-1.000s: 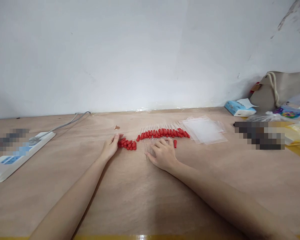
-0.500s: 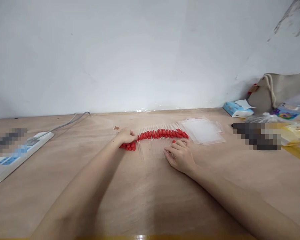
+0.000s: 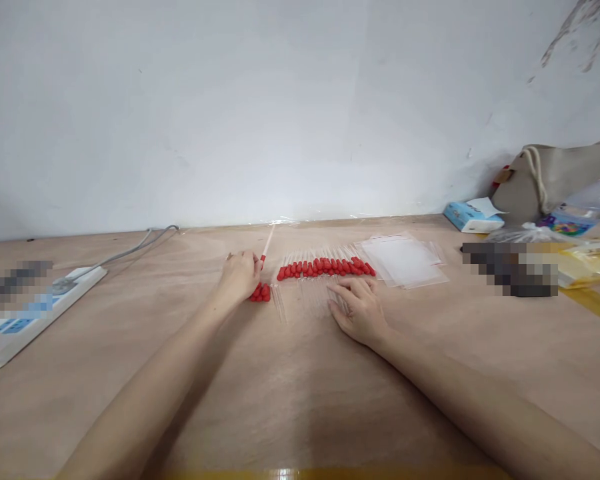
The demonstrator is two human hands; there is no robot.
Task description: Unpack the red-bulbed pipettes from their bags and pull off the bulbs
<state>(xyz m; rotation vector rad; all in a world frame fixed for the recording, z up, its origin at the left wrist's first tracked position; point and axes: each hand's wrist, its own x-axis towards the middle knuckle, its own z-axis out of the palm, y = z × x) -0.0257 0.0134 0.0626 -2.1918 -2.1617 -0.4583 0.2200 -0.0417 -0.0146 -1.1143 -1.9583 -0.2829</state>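
A dropper with a red rubber bulb and a thin clear tube (image 3: 270, 239) is in my left hand (image 3: 240, 273), closed round its bulb end. The tube points away toward the wall. Right under that hand lies a small pile of red rubber bulbs (image 3: 261, 293), partly hidden. To its right, several droppers with red bulbs (image 3: 325, 267) lie side by side, tubes toward the wall. Loose clear tubes (image 3: 310, 293) lie in front of them. My right hand (image 3: 360, 308) rests at the right end of these tubes, fingers loosely bent and apart from the thumb; its fingertips are partly hidden.
Clear flat plastic bags (image 3: 405, 260) are stacked right of the row. At the far right are a tissue pack (image 3: 473, 217), a beige bag (image 3: 570, 177) and yellow packaging (image 3: 590, 263). A white power strip (image 3: 45, 317) with a grey cable lies on the left.
My left hand has moved slightly left, away from the row's left end, with a dropper now showing in it. My right hand stays almost in place; the red bulb at its fingertips no longer shows.
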